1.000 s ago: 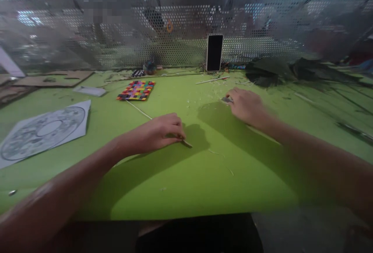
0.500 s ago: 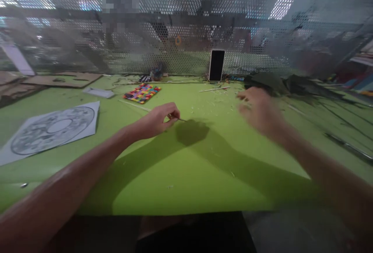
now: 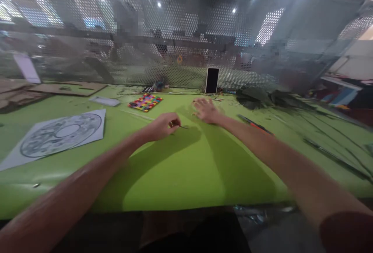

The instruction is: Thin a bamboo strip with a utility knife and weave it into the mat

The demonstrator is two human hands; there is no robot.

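Since the earlier frames the right hand (image 3: 206,110) has swung from the right side of the desk (image 3: 180,175) in toward the middle, and now lies flat with its fingers spread, holding nothing. The view has also tipped up, so more of the room shows.

Nearest, both bare forearms reach out over the green surface. The left hand (image 3: 163,125) has its grip pinched shut on a thin stick (image 3: 183,127), whose dark tip pokes out just past the fingertips, low over the desk. Judging by the pale shavings scattered near the right hand, some trimming of the stick looks done; how much is left I cannot tell.

Further out lie a printed circular pattern sheet (image 3: 60,136) on the left, a multicoloured woven mat (image 3: 145,102), and dark green leaves (image 3: 262,98) on the right. A phone (image 3: 212,80) stands upright against the perforated metal screen (image 3: 175,32) at the back, with ceiling lights glaring through.
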